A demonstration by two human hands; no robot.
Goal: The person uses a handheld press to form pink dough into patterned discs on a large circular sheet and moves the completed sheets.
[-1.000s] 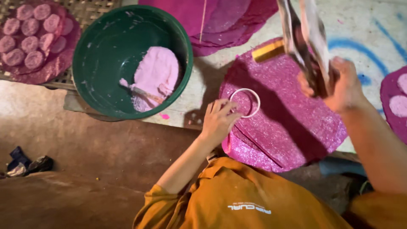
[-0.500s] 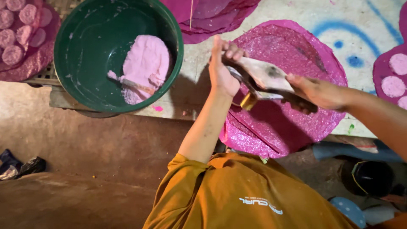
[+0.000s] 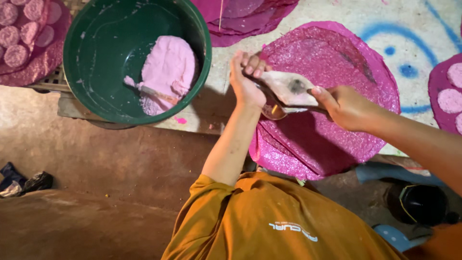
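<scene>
While your left hand (image 3: 246, 79) grips a metal ring (image 3: 270, 110), your right hand (image 3: 342, 105) pinches a flat scraper (image 3: 291, 89) w/ thumb over glittery pink sheet (image 3: 332, 139)

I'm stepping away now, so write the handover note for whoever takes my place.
Left hand: fingers curled on one end of the flat pale tool.
Right hand: grips the tool's other end.
Both hold it just above the glittery magenta sheet; a small round item shows under the tool, unclear.
Green basin, to the left: holds a lump of pink paste.
Done: pink discs lie on the sheet at far left, more at the right edge.
Left: the sheet under the hands bears no discs; paste remains in the basin.
</scene>
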